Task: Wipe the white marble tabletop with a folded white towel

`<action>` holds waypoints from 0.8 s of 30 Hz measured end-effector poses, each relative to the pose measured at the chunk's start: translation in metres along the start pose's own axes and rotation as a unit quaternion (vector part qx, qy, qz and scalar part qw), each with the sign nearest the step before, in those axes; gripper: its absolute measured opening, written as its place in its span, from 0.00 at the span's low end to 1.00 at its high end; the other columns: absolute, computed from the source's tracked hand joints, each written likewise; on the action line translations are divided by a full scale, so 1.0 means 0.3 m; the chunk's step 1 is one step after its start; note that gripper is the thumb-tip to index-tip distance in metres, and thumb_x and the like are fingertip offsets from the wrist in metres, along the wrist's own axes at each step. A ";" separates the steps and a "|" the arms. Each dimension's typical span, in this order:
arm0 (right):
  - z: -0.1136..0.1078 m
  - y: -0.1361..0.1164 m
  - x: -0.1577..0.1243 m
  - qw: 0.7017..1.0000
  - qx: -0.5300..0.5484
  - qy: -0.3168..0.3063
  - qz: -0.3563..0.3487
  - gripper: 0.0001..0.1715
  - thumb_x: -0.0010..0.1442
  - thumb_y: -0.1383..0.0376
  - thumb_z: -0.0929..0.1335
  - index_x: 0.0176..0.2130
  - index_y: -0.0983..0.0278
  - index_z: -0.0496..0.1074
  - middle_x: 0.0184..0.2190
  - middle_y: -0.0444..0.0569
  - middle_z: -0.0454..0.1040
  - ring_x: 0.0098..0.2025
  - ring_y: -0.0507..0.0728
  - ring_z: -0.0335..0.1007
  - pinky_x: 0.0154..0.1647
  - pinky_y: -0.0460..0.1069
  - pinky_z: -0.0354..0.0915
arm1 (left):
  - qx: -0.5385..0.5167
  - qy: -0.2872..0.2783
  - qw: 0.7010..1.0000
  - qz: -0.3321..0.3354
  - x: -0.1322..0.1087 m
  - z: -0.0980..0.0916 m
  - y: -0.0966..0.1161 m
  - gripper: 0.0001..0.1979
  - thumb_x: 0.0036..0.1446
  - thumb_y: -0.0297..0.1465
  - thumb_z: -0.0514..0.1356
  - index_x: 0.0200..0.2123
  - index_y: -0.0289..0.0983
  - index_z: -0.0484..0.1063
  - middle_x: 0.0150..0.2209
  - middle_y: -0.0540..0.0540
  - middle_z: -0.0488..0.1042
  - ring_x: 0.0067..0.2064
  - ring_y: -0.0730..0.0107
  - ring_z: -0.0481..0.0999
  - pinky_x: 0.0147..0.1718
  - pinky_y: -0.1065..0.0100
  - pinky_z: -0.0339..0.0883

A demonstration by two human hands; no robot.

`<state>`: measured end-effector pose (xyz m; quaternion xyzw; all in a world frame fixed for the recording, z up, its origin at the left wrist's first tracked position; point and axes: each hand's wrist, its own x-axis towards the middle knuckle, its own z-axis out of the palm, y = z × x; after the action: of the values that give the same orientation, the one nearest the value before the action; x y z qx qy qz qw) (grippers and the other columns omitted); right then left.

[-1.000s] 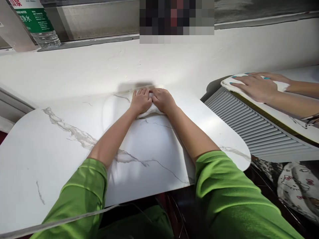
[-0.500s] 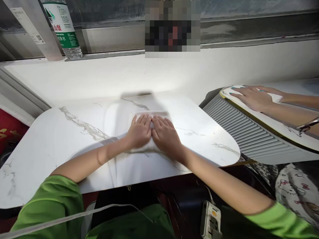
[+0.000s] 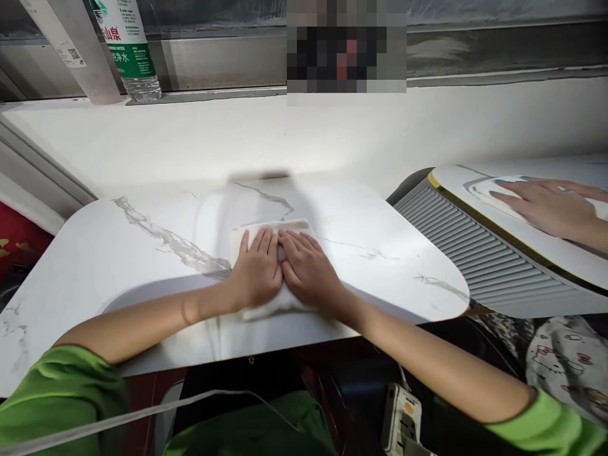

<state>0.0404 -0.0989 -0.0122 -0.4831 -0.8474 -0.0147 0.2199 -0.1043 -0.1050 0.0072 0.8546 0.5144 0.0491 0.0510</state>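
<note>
A white folded cloth lies on the white marble-patterned table. My left hand presses flat on the cloth's left half, fingers stretched out and together. My right hand lies flat beside it on the right half, fingers extended, the two hands touching at the fingertips. Most of the cloth is hidden under my palms; its far edge and near corner show.
A water bottle stands on the window ledge at the back left. To the right, another person's hand rests on a cloth on a second table with a ribbed side. A power strip lies below the table edge.
Both my hands have slid the cloth from the far edge of the table back toward me. The other person's hand moved right on the second table.
</note>
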 end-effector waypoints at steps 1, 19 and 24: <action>0.015 0.022 0.046 1.000 0.005 -0.003 0.003 0.27 0.58 0.71 0.57 0.55 0.72 0.68 0.58 0.62 0.72 0.62 0.65 0.64 0.65 0.60 0.57 | -0.003 0.006 1.000 -0.014 0.039 -0.001 -0.024 0.30 0.65 0.29 0.43 0.68 0.22 0.52 0.70 0.32 0.52 0.72 0.54 0.48 0.70 0.47 0.37; 0.195 0.216 0.542 0.997 0.032 0.022 0.064 0.21 0.61 0.71 0.56 0.48 0.67 0.70 0.49 0.59 0.76 0.54 0.64 0.69 0.60 0.58 0.58 | -0.005 0.058 0.997 -0.056 0.465 -0.016 -0.345 0.26 0.68 0.30 0.41 0.67 0.29 0.54 0.71 0.38 0.52 0.72 0.61 0.49 0.69 0.53 0.39; 0.157 0.142 0.437 0.999 0.014 -0.003 0.042 0.22 0.61 0.70 0.56 0.50 0.69 0.69 0.51 0.62 0.75 0.56 0.65 0.67 0.61 0.59 0.58 | 0.000 0.052 0.996 -0.072 0.340 -0.015 -0.288 0.27 0.69 0.30 0.42 0.68 0.28 0.53 0.71 0.37 0.51 0.72 0.59 0.49 0.69 0.51 0.38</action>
<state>0.0014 0.0416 -0.0121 -0.5154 -0.8269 0.0076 0.2247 -0.1329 0.0256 0.0030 0.8117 0.5766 0.0892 0.0277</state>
